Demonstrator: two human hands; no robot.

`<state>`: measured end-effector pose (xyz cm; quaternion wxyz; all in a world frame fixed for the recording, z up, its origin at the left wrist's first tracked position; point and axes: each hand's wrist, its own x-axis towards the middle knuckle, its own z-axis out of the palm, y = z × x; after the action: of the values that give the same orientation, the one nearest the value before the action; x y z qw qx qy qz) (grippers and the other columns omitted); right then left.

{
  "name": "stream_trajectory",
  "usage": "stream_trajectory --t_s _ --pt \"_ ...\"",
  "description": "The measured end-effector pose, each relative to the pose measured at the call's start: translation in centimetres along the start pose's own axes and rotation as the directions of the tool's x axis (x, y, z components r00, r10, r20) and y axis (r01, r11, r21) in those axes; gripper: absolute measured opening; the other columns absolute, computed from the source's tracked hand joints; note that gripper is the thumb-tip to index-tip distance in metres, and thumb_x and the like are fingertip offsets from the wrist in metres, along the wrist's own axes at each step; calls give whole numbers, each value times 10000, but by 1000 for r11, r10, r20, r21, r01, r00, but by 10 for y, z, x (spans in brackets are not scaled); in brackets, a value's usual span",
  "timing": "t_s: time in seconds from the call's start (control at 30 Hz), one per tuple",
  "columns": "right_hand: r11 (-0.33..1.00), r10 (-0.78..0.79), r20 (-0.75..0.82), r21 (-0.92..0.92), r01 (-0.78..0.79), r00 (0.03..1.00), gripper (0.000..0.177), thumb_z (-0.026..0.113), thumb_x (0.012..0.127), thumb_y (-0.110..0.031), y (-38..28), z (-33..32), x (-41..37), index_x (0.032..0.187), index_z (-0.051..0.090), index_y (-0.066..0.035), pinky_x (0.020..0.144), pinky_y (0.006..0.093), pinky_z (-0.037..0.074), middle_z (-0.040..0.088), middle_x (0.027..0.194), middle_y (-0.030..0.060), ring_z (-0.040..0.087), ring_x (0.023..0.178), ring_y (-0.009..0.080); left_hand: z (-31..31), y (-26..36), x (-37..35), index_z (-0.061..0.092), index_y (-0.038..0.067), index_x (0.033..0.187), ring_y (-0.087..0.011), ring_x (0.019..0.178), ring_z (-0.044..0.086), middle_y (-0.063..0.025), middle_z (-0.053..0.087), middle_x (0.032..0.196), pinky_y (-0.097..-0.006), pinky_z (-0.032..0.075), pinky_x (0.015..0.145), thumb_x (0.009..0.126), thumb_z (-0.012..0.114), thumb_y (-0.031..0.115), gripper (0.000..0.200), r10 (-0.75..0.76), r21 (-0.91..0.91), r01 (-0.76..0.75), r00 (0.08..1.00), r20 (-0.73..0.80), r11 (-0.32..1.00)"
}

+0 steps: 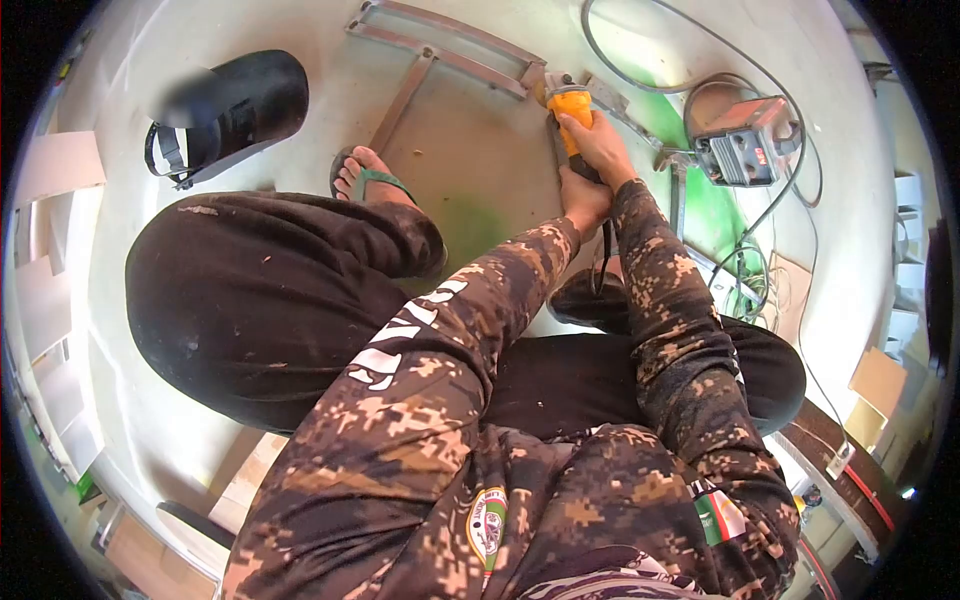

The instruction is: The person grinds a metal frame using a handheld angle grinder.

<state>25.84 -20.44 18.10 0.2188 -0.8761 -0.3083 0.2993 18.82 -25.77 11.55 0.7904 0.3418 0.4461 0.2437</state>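
Observation:
A yellow angle grinder (570, 108) is held in both hands, its head up against the corner of a grey metal frame (472, 72) lying on the floor. My right hand (600, 146) wraps around the yellow body. Closer to me, my left hand (584, 196) is closed around the dark rear handle. A black cord (606, 250) hangs from the back of the tool. The disc is mostly hidden where the head meets the metal.
A black welding mask (250, 105) lies on the floor to the left. On the right stands a welding machine (745, 145) with looping cables (765, 225) around it. A metal piece (678, 190) is beside it. My sandalled foot (372, 183) is near the frame.

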Motion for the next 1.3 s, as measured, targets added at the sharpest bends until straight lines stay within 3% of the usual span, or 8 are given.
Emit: stream_trajectory --t_s 0.4,0.53,0.6,0.8,1.03,1.1,1.23,1.3 --pt "990 -84 48 -110 89 995 690 619 876 -587 -11 12 -2 1227 603 8 926 418 501 691 1128 242 663 1081 365 -9 2 0 476 -52 1207 -284 1022 677 -188 682 1087 -378 523 869 645 899 307 790 123 14 -122 987 -102 992" --pt "987 -82 34 -136 86 996 692 627 869 -587 -1 16 6 1215 612 13 924 424 500 691 1120 244 663 1074 372 -9 11 -8 521 -47 1173 -243 995 678 -164 687 1075 -356 526 836 674 881 259 687 -23 148 46 988 -155 988" --pt "989 -89 52 -110 94 995 688 628 869 -584 2 15 5 1211 614 13 922 426 500 691 1118 244 662 1074 375 -7 19 -17 531 -50 1165 -204 1010 662 -152 675 1112 -328 521 829 694 865 224 640 102 -110 -105 994 -27 988" --pt "995 -79 34 -64 81 996 685 636 868 -576 -12 10 0 1222 613 10 916 419 502 693 1114 242 663 1072 373 -17 60 -36 533 -37 1169 -198 1020 649 -134 663 1130 -332 518 853 685 871 204 638 -59 -4 59 998 -7 998" --pt "997 -62 52 -39 64 997 686 658 879 -540 -8 13 1 1285 587 9 897 370 509 694 1139 205 675 1058 283 -6 9 -5 490 -45 1224 -199 1044 642 -143 640 1157 -343 521 863 654 889 191 734 -93 -79 87 992 -82 993" --pt "997 -61 32 -52 62 998 689 649 868 -563 -6 13 -2 1259 601 1 907 392 505 695 1123 222 669 1061 325 -12 29 -19 446 -37 1265 -203 1068 634 -148 628 1167 -346 519 873 637 900 225 818 -20 -132 27 998 59 991" --pt "990 -83 42 -107 87 996 700 635 856 -593 -10 10 -8 1226 615 1 920 416 501 693 1110 245 658 1077 375 -6 7 -5 432 -29 1282 -201 1067 633 -138 629 1171 -346 517 878 646 895 209 821 89 -121 -94 995 -49 988" --pt "990 -71 33 -121 75 997 699 635 856 -592 -9 16 -5 1224 616 2 920 419 501 693 1110 247 657 1078 376 -12 4 2 443 -26 1275 -196 1060 635 -115 631 1168 -340 513 876 664 885 194 786 -97 -35 95 994 -57 995"
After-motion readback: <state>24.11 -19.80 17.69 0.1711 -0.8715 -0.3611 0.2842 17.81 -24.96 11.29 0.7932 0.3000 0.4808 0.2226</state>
